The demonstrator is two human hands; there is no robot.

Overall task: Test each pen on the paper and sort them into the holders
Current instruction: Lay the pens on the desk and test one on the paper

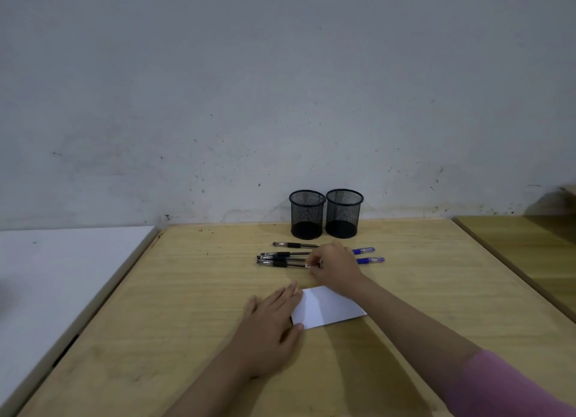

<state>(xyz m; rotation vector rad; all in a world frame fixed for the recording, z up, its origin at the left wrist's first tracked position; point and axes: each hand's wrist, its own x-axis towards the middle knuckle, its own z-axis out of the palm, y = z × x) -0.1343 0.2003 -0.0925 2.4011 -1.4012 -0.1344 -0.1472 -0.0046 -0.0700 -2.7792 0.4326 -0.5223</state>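
So a wooden table (193, 292) is seen from above, pushed up against a scuffed grey wall (249, 89). Two black mesh holders are stood side by side at the far edge, the left holder (307, 214) and the right holder (343, 213) almost touching, and nothing can be made out inside either one.

Just in front of them the pens are laid out in rows, all lying roughly left to right. A single black pen (294, 245) is set farthest back, and two more black pens (282, 259) are laid close together a bit nearer. Two blue pens (369, 255) are poking out to the right, partly hidden behind the right hand.

The right hand (335, 267) is reached over the pen rows, and its fingertips are pinched onto the right end of the nearest black pen, which is lying on the table. A pink sleeve (511, 385) is seen on that arm.

A white sheet of paper (330, 307) is lying nearer, tilted a little. The left hand (271, 320) is laid flat with fingers straight, pressed on the paper's left edge, nothing gripped.

A white surface (62, 276) is butted up on the left, and another wooden top (530, 245) on the right.
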